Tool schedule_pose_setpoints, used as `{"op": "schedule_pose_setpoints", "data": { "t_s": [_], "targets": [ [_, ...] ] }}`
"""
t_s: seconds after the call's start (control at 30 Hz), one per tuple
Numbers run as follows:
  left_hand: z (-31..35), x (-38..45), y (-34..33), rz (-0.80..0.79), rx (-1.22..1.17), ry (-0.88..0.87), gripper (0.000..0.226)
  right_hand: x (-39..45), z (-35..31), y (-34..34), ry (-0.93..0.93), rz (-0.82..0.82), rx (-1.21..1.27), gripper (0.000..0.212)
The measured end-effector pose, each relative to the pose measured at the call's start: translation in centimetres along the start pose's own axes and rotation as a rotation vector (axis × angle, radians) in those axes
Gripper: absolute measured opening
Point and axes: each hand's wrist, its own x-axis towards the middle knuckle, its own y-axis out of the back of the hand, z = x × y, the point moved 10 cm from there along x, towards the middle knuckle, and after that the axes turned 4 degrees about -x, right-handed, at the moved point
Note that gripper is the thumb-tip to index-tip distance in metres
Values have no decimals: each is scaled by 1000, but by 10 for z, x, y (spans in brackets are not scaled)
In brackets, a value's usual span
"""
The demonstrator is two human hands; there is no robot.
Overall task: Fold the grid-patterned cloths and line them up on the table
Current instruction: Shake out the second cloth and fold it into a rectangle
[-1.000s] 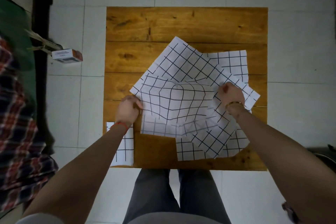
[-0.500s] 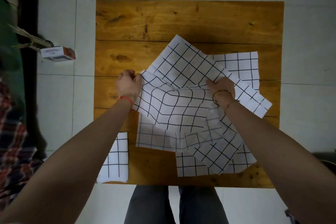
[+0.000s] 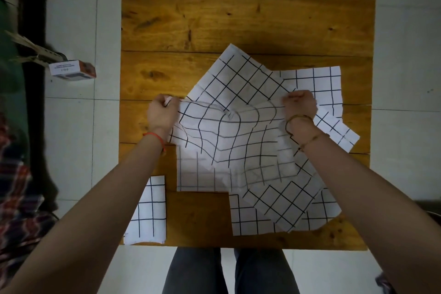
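Observation:
Several white cloths with black grid lines lie overlapped on the wooden table (image 3: 214, 24). The top cloth (image 3: 229, 136) is lifted and sags between my hands. My left hand (image 3: 162, 113) pinches its left corner and my right hand (image 3: 299, 106) pinches its right corner. Under it lies a tilted cloth (image 3: 238, 79), with another flat cloth (image 3: 327, 83) at the right. More cloths (image 3: 276, 210) spread toward the table's near edge. A folded cloth (image 3: 150, 212) rests at the near left corner, partly hidden by my left forearm.
A small white and orange box (image 3: 71, 70) lies on the tiled floor left of the table. Plaid fabric (image 3: 16, 188) and dark furniture fill the far left. My legs (image 3: 229, 272) are below the table's near edge.
Both hands have moved away from me and apart, raising the top cloth's far edge and stretching it between them. The view has also drawn closer to the table.

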Motion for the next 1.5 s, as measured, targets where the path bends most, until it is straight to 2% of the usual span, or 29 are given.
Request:
{"op": "schedule_pose_setpoints", "data": {
  "t_s": [0.07, 0.1, 0.2, 0.37, 0.47, 0.6, 0.73, 0.83, 0.9, 1.0, 1.1, 1.2, 1.43, 1.5],
  "targets": [
    [-1, -12, 11, 42, -77, -52, 22, 0, 0, 21, 27, 108, 62, 27],
    [-3, -19, 13, 31, -104, -69, 23, 1, 2, 27, 41, 135, 72, 27],
    [-17, -38, 7, -50, -124, -90, 20, 4, 10, 34, 68, 135, 109, 11],
    [-37, -53, -3, -80, -95, -47, 31, 1, 21, 27, 89, 4, 149, 19],
    [-45, -60, -6, -135, -75, -14, 48, -3, 31, 17, 75, -117, 114, 29],
    [-52, -64, -8, -205, 34, -31, 28, -6, 35, 28, 148, -51, 33, 29],
    [-60, -72, -12, -223, -4, -15, 38, -9, 44, 33, 127, -14, 88, 28],
    [-66, -78, -19, -276, -75, 86, 28, -9, 49, 30, 109, -58, 74, 30],
    [-68, -75, -19, -253, -151, 146, 51, -9, 50, 29, 105, -86, 73, 34],
    [-58, -68, -17, -176, -217, 181, 29, -8, 50, 27, 106, -106, 39, 39],
    [-39, -62, -14, -127, -163, 170, 34, -9, 47, 22, 112, -142, 2, 41],
    [-37, -49, -15, -92, -135, 187, 28, -6, 45, 16, 103, -162, -9, 40],
    [-44, -32, -6, 25, -113, 158, 16, 0, 27, 31, 213, 21, -53, 12],
    [-45, -33, -3, 49, -132, 135, 17, 4, 28, 33, 222, 49, -28, 13]
  ]
}}
